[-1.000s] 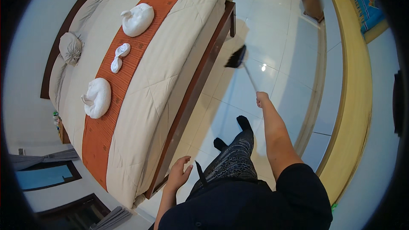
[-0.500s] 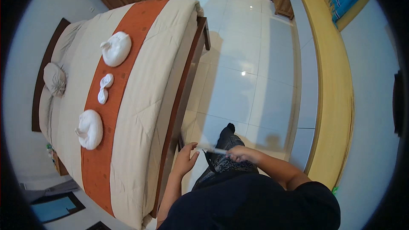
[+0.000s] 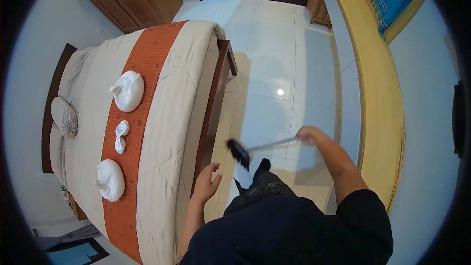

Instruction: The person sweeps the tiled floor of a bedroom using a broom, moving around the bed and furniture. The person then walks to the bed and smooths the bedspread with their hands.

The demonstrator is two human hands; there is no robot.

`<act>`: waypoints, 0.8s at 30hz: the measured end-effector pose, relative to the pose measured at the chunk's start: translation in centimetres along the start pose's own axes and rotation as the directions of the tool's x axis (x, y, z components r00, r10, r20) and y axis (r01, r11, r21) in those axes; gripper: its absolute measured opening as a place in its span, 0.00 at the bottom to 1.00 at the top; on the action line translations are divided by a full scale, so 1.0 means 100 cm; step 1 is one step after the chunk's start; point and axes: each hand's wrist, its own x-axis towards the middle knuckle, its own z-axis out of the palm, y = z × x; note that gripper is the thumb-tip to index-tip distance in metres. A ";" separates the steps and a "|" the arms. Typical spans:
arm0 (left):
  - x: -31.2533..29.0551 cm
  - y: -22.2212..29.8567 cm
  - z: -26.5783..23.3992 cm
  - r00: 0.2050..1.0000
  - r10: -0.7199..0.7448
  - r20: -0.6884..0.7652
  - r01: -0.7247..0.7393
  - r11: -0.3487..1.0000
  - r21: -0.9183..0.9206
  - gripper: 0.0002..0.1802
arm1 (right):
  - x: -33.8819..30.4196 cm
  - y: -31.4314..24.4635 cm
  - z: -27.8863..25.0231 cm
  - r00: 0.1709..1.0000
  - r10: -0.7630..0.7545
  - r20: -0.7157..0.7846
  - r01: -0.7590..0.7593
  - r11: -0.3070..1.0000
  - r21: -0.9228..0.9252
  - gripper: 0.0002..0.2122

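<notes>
White floor (image 3: 265,118) now shows the broom (image 3: 239,153), swung away from the bed (image 3: 169,142), apparently mid-sweep; right hand (image 3: 306,135) grips it, left hand (image 3: 207,183) spreads loosely.

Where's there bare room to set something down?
Floor between bed and ledge, beyond the broom in the right hand; the bed strip right of the runner. Crowded: the runner, with white towels; floor around the broom and foot.
</notes>
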 end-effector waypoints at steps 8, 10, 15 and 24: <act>0.039 0.027 0.011 0.987 0.045 0.154 -0.050 0.998 0.027 0.19 | -0.008 -0.044 0.007 0.681 -0.174 -0.712 0.207 0.978 -0.041 0.13; 0.060 0.045 0.015 0.965 0.111 0.240 -0.123 0.992 0.037 0.19 | -0.002 -0.025 0.068 0.698 -0.167 -0.697 0.248 0.969 0.017 0.19; 0.108 0.073 0.029 0.864 0.310 0.396 -0.341 0.940 0.008 0.18 | -0.025 0.090 0.174 0.885 -0.087 -0.457 0.452 0.393 0.801 0.13; 0.157 0.090 0.080 0.575 0.502 0.646 -0.561 0.817 -0.135 0.16 | -0.192 0.141 0.351 0.997 0.041 0.067 -0.037 -0.508 0.861 0.08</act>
